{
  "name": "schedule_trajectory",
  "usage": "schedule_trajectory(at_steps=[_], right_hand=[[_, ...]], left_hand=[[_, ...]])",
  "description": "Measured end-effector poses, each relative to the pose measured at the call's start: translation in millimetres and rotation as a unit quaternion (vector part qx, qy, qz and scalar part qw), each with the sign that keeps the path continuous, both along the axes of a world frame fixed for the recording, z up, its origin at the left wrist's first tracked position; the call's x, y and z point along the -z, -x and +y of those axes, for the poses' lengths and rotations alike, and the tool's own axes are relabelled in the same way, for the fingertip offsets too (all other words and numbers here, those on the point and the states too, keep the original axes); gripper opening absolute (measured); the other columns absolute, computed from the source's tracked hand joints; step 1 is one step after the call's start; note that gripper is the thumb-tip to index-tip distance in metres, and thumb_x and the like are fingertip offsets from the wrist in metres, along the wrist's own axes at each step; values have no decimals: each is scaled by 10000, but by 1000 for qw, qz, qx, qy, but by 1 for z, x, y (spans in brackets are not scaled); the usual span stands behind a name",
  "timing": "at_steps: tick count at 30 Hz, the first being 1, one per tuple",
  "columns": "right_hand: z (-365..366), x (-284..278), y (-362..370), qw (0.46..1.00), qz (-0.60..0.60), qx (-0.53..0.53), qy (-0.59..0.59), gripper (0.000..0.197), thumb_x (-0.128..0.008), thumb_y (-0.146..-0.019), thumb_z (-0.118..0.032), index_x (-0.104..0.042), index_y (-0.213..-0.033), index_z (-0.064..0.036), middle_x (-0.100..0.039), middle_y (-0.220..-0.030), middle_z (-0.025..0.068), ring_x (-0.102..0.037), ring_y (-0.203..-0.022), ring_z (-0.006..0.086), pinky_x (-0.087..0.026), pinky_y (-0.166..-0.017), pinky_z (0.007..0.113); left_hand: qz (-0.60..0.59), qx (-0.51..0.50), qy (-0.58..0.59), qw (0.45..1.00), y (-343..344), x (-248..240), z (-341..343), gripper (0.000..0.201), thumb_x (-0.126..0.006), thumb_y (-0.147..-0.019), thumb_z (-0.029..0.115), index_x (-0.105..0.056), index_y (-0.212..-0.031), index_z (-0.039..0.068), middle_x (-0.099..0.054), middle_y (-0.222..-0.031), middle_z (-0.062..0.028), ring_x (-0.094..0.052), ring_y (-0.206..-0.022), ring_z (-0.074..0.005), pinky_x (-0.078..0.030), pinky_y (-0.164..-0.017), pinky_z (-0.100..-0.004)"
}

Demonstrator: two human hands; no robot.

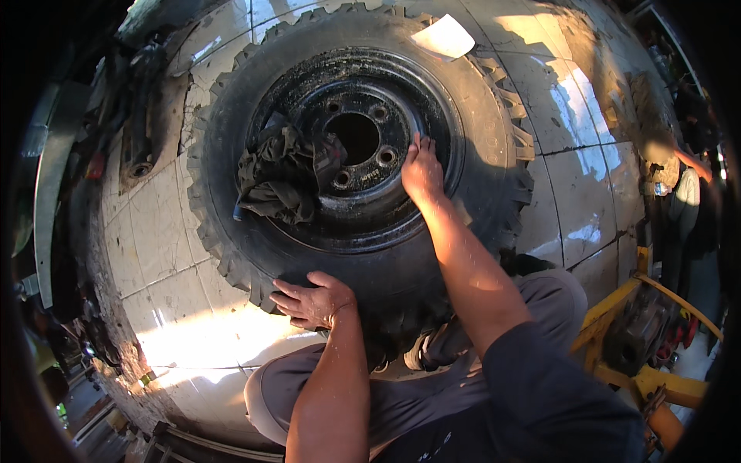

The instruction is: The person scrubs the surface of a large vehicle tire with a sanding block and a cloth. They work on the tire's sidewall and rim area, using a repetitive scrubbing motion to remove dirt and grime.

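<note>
A large black tire [484, 116] with chunky tread lies flat on the floor in front of me, fitted on a worn black steel wheel rim [363, 202]. My left hand [315, 299] rests on the tire's near-left edge, fingers spread. On the right side of the rim's centre disc, my right hand [423, 170] presses with its fingers bunched; whatever they may hold is hidden. A crumpled dark cloth [282, 174] covers the left part of the rim. At the tire's far right edge lies a white sheet [444, 38].
Cracked pale floor tiles [154, 239] surround the tire, with bright sun patches. A yellow metal frame [617, 309] stands at the right. Metal parts [139, 123] lie at the left, beside a long metal strip [50, 193]. Another person's arm [695, 163] shows at the far right.
</note>
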State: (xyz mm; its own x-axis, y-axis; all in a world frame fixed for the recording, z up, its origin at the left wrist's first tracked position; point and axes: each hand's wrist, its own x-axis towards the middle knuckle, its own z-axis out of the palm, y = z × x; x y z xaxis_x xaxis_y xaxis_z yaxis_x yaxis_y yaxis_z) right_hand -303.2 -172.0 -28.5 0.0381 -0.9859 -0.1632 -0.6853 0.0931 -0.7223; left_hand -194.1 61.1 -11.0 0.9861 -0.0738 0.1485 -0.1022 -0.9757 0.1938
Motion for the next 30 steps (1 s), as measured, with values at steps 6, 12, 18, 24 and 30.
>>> schedule_trajectory(at_steps=[6, 12, 18, 24, 30], right_hand=[[36, 26, 1, 989, 80, -16, 127, 525, -422, -1004, -218, -348, -1374, 146, -361, -1401, 399, -394, -1309, 504, -421, -1051, 486], [36, 22, -3, 981, 104, -29, 160, 487, -434, -999, -190, -377, -1341, 151, -370, -1387, 407, -400, -1295, 515, -412, -1062, 483], [8, 0, -7, 995, 52, -19, 79, 479, -422, -1002, -174, -379, -1356, 146, -348, -1410, 395, -349, -1341, 505, -360, -1108, 498], [32, 19, -8, 986, 70, -37, 149, 464, -425, -1002, -186, -397, -1337, 133, -365, -1403, 387, -357, -1343, 482, -382, -1090, 491], [31, 26, 2, 981, 81, -67, 161, 458, -427, -1002, -172, -393, -1358, 115, -348, -1426, 369, -315, -1369, 483, -332, -1126, 496]], left_hand=[[4, -2, 7, 1000, 4, 0, -5, 715, -515, -856, 346, -309, -1518, 175, -313, -1554, -166, -312, -1429, -314, -197, -1103, -606], [16, -7, -7, 1000, 3, -4, -6, 717, -521, -859, 361, -303, -1520, 191, -315, -1555, -158, -317, -1427, -308, -195, -1112, -589], [9, -5, -8, 1000, 3, -4, 0, 720, -524, -856, 358, -304, -1520, 187, -320, -1551, -164, -310, -1429, -315, -198, -1114, -583], [0, -6, -3, 1000, 0, 0, -1, 724, -521, -851, 354, -307, -1520, 177, -318, -1550, -175, -307, -1428, -321, -198, -1115, -581], [10, 0, 3, 1000, 3, -2, -5, 717, -516, -849, 351, -322, -1514, 165, -316, -1550, -178, -309, -1427, -321, -198, -1108, -587]])
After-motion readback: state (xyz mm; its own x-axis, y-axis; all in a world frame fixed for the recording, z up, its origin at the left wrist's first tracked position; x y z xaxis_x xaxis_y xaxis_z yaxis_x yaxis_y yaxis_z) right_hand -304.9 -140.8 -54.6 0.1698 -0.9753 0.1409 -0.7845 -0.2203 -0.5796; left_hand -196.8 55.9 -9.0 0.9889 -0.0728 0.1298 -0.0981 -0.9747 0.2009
